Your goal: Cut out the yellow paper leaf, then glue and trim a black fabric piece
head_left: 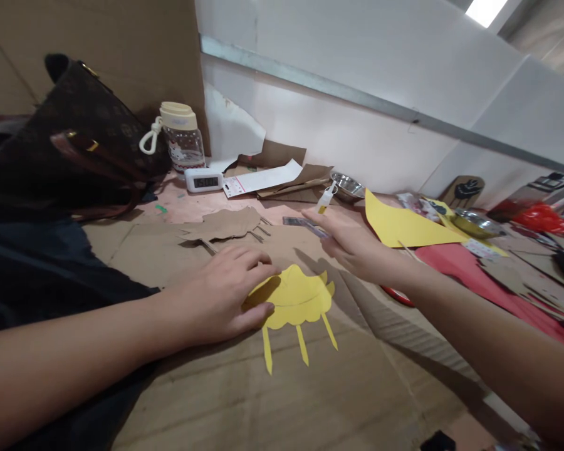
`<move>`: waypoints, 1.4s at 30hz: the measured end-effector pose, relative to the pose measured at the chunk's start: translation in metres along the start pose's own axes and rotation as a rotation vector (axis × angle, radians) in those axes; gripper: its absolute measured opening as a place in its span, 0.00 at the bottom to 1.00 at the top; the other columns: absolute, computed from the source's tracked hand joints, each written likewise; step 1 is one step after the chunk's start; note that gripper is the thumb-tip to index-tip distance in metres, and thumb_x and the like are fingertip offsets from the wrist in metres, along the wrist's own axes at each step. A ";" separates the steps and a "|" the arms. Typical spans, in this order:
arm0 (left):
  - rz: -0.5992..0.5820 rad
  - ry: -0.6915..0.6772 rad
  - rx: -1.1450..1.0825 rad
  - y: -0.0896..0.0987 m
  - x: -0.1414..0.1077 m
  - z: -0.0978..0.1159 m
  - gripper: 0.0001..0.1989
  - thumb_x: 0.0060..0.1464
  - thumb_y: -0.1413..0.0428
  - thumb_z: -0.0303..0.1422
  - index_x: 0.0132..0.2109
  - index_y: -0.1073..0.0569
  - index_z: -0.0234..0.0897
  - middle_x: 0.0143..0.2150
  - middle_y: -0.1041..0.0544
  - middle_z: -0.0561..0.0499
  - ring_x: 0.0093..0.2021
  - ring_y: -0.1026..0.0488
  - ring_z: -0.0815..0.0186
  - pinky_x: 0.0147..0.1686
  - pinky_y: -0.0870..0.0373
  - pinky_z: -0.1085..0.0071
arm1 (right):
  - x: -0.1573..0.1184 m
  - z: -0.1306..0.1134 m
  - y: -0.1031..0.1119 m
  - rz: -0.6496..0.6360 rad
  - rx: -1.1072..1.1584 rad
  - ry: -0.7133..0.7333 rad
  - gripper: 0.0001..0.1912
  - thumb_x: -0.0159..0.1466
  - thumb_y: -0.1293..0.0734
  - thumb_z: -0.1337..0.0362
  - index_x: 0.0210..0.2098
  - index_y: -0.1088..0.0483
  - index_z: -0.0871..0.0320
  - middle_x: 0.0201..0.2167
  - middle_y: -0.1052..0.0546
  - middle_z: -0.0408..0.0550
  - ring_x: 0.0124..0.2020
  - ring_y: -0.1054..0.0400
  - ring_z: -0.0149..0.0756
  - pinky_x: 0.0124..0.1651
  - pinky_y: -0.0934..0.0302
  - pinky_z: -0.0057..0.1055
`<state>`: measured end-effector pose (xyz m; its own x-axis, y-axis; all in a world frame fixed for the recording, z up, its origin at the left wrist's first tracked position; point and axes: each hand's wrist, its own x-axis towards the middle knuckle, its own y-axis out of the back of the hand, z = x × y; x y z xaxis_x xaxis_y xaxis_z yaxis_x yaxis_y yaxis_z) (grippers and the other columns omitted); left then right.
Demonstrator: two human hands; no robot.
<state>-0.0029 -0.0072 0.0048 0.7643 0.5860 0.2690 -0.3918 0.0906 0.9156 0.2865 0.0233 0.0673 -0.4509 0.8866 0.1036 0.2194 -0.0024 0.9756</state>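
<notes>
Cardboard (pixel 244 401) bears a yellow cutout (pixel 298 307). Palm down, the left hand (pixel 228 291) rests on its edge, thumb and fingers apart — the right hand (pixel 350 244) points its index forward, other fingers' grip unclear.

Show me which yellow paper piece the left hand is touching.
The scalloped yellow cut-out with three pointed strips: the left hand touches its left end. The larger yellow sheet lies apart, beyond the right forearm.

"How did we hold our left hand (pixel 230 291)?"
"It lay palm down, our thumb (pixel 257 314) apart from our bent fingers (pixel 249 258)."
"And our right hand (pixel 350 244)?"
"We held it forward, index finger (pixel 318 220) extended, our bare right forearm (pixel 479 338) slanting behind."
</notes>
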 end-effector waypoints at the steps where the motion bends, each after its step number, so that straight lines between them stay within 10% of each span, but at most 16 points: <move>1: 0.000 0.014 -0.003 0.000 0.000 0.000 0.22 0.66 0.44 0.42 0.61 0.26 0.35 0.59 0.25 0.38 0.60 0.30 0.46 0.61 0.36 0.47 | -0.010 -0.002 -0.002 -0.015 0.120 0.018 0.26 0.72 0.40 0.65 0.68 0.33 0.49 0.45 0.18 0.49 0.39 0.24 0.41 0.44 0.31 0.36; 6: -0.026 0.054 -0.043 -0.001 0.002 -0.001 0.25 0.66 0.43 0.42 0.65 0.28 0.38 0.61 0.25 0.40 0.64 0.32 0.46 0.65 0.37 0.46 | -0.039 -0.006 -0.010 0.034 0.695 -0.087 0.09 0.73 0.42 0.64 0.47 0.31 0.54 0.42 0.17 0.50 0.46 0.19 0.42 0.49 0.27 0.40; 10: -0.003 0.059 -0.088 -0.001 0.002 -0.003 0.26 0.65 0.42 0.41 0.66 0.30 0.38 0.63 0.28 0.39 0.65 0.33 0.46 0.66 0.36 0.46 | -0.042 -0.012 -0.020 -0.014 0.630 -0.112 0.11 0.66 0.31 0.63 0.43 0.38 0.51 0.55 0.20 0.55 0.60 0.24 0.50 0.60 0.29 0.51; 20: 0.130 -0.018 -0.112 -0.006 0.000 0.000 0.27 0.66 0.42 0.37 0.69 0.36 0.42 0.63 0.31 0.41 0.63 0.30 0.53 0.64 0.31 0.53 | -0.044 -0.025 -0.028 -0.070 0.707 -0.255 0.14 0.60 0.29 0.59 0.37 0.40 0.52 0.29 0.33 0.37 0.25 0.35 0.32 0.26 0.38 0.30; 24: 0.318 0.071 -0.137 0.002 0.000 0.002 0.21 0.68 0.44 0.42 0.63 0.31 0.40 0.63 0.30 0.39 0.65 0.32 0.49 0.65 0.34 0.48 | -0.060 -0.038 0.009 0.249 0.342 -0.117 0.09 0.61 0.32 0.64 0.36 0.39 0.51 0.27 0.34 0.40 0.25 0.39 0.34 0.30 0.43 0.31; 27: 0.221 0.157 -0.372 0.004 0.002 0.006 0.20 0.67 0.45 0.46 0.58 0.27 0.39 0.59 0.24 0.39 0.59 0.26 0.50 0.60 0.29 0.49 | -0.078 -0.063 0.031 0.399 -0.039 -0.072 0.08 0.62 0.34 0.67 0.39 0.37 0.50 0.24 0.32 0.41 0.22 0.39 0.36 0.26 0.52 0.32; 33: -0.092 0.399 -1.178 -0.006 0.009 0.012 0.43 0.60 0.42 0.61 0.69 0.34 0.35 0.42 0.18 0.44 0.39 0.19 0.57 0.36 0.23 0.63 | -0.082 -0.112 -0.001 0.110 0.005 0.134 0.10 0.62 0.37 0.74 0.37 0.37 0.52 0.23 0.30 0.42 0.21 0.37 0.35 0.24 0.53 0.31; 42: -0.125 0.427 -1.181 -0.008 0.010 0.007 0.41 0.56 0.34 0.43 0.72 0.36 0.31 0.33 0.20 0.52 0.29 0.24 0.65 0.31 0.30 0.69 | -0.066 -0.111 -0.031 -0.138 0.469 0.055 0.06 0.69 0.34 0.60 0.42 0.36 0.53 0.41 0.20 0.49 0.39 0.27 0.42 0.41 0.37 0.37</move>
<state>0.0114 -0.0074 0.0024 0.6892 0.7146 -0.1197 -0.7154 0.6973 0.0439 0.2135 -0.0870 0.0515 -0.5457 0.8380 0.0021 0.5148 0.3333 0.7899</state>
